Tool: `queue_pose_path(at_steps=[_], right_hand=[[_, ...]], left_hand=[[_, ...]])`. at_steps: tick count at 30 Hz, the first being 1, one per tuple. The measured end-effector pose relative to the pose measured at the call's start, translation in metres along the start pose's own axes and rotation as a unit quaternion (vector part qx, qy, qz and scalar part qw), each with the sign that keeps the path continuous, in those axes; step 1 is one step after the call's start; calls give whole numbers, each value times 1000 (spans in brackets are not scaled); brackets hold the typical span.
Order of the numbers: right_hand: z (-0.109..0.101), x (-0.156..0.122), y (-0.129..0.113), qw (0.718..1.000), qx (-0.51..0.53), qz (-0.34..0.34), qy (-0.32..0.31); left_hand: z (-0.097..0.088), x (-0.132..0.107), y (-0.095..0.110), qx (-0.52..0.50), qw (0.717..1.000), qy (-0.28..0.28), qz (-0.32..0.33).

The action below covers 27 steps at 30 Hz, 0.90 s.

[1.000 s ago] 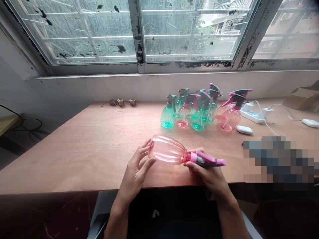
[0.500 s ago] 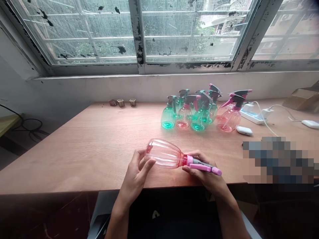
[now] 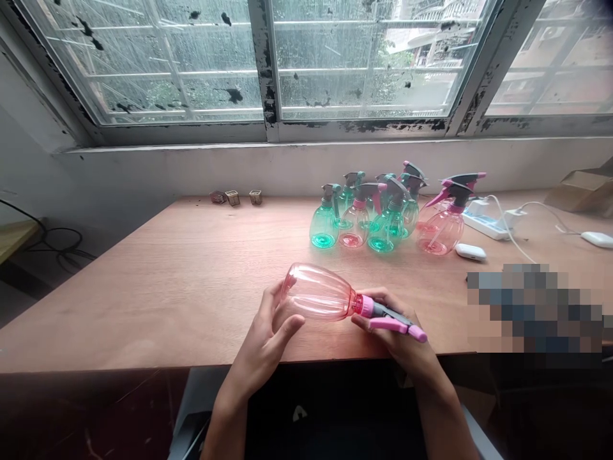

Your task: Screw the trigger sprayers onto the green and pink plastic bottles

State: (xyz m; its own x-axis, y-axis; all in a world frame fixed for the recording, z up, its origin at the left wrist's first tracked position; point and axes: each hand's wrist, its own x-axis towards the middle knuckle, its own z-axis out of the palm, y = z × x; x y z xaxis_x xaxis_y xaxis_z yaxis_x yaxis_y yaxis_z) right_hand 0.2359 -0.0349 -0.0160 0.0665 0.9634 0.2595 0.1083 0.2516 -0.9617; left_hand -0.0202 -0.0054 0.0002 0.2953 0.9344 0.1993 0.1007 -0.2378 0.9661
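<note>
Right hand (image 3: 400,335): clamped on the pink spray bottle (image 3: 318,292) at the neck, thumb on the near side, fingers passing behind the collar. Left hand (image 3: 261,338): thumb and fingers apart in a loose cup round the base end, fingers partly hidden behind the clear wall; firmness of contact cannot be told.

Bottle position: on its side between the two hands, over the near part of the wooden table (image 3: 191,281). Base points left, neck right and slightly lower. Spray head (image 3: 395,314) is fitted on the neck, grey body with pink trigger (image 3: 387,324) on the side nearest the wearer. Body transparent, ribbed lengthwise.

Beyond the hands: a cluster of upright spray bottles toward the back. Front row, left to right: green bottle (image 3: 324,223), pink-tinted bottle (image 3: 352,230), second green bottle (image 3: 380,231). More green ones stand behind, partly covered. Just right of the cluster, another pink bottle (image 3: 443,231), with a further head showing behind it.

Right side: white oval case (image 3: 470,252) near that bottle; power strip (image 3: 486,225) with plugs and white cable; cardboard box (image 3: 584,188) at the far edge. A pixelated patch covers the near right area.

Back left: three small boxes in a loose row. Behind all: pale wall, then paint-chipped window frame (image 3: 265,70)
</note>
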Motion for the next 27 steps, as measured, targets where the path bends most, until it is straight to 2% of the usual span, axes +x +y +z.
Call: queue_pose_path(at_steps=[4, 9, 11, 16, 20, 22, 25, 27], right_hand=[[2, 2, -2, 998, 20, -43, -28], [1, 3, -3, 1000, -8, 26, -8], [1, 3, -3, 999, -17, 27, -17], [1, 1, 1, 999, 24, -21, -31], [4, 0, 2, 992, -3, -117, -52], [5, 0, 2, 986, -23, -146, -74], [4, -2, 6, 986, -31, -136, -94], [3, -4, 9, 987, -26, -120, -102]], left_hand=[[2, 3, -2, -13, 999, 30, -12], [2, 4, -3, 25, 998, 39, 37], [0, 4, -3, 33, 997, 45, 47], [-1, -1, -4, -25, 999, 23, 8], [-2, -2, -2, -53, 998, 32, 25], [-3, -2, 1, -43, 998, 40, 11], [-1, 0, 4, -39, 997, 67, -29], [2, 1, 6, -47, 994, 96, -34]])
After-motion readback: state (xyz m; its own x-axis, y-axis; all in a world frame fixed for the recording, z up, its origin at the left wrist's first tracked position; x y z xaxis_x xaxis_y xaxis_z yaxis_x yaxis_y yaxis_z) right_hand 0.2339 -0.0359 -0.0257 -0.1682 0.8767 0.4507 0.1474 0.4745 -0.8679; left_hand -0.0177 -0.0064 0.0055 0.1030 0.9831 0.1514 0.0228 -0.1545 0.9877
